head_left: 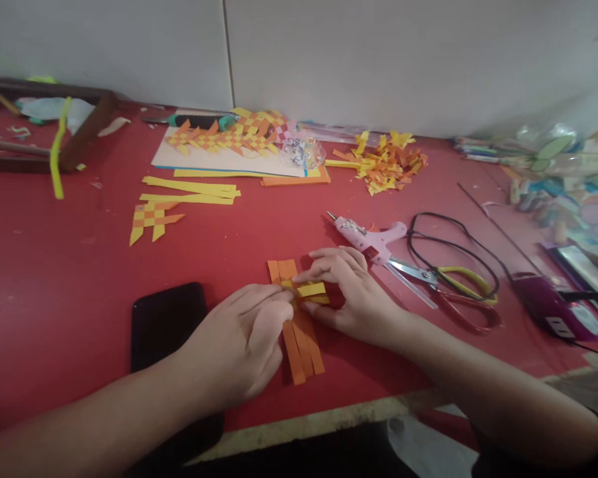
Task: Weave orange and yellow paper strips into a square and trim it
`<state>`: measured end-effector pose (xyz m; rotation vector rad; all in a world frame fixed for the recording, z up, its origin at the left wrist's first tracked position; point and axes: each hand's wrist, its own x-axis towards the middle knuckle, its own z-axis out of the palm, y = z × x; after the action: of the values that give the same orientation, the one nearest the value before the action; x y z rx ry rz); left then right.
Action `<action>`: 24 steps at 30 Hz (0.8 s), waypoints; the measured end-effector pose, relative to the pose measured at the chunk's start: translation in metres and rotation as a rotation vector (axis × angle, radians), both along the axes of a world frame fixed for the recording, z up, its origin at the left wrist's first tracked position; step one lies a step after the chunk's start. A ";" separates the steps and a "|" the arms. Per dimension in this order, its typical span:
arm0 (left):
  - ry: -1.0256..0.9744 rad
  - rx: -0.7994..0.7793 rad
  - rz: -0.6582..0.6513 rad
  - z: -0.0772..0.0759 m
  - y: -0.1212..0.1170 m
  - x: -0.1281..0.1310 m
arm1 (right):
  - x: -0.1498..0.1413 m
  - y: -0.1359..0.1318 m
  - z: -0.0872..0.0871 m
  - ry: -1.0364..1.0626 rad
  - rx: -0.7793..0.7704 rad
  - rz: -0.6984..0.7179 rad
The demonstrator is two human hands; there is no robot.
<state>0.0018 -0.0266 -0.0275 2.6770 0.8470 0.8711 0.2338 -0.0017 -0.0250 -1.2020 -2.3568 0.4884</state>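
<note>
Left hand (246,338) bunched, overlapping orange strips (295,355) | right hand (349,292) straddling yellow strips (313,289) | grips unclear

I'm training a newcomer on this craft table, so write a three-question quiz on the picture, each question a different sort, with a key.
1. Multiple choice: what colour are the longer strips between the left hand and the right hand?
A) Blue
B) Orange
C) Pink

2. True or false: the scissors lie nearer the right hand than the left hand.

3. Fill in: the woven fish shape, lying by itself at the left, has checks of orange and ____.

Key: 1 B; 2 true; 3 yellow.
</note>
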 end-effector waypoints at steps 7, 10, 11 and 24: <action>0.031 0.047 -0.005 0.006 0.001 0.001 | 0.000 0.000 0.000 -0.001 0.028 0.005; 0.058 0.033 -0.011 0.008 0.002 0.001 | 0.000 0.000 0.001 -0.011 0.026 0.000; 0.070 0.024 -0.015 0.009 0.002 0.001 | 0.000 0.000 0.001 -0.012 0.024 0.000; 0.128 -0.009 -0.038 0.009 0.000 0.001 | 0.000 0.000 0.000 -0.011 0.033 -0.001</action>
<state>0.0025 -0.0264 -0.0184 2.7555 0.8219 0.6924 0.2334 -0.0013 -0.0248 -1.1933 -2.3641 0.4428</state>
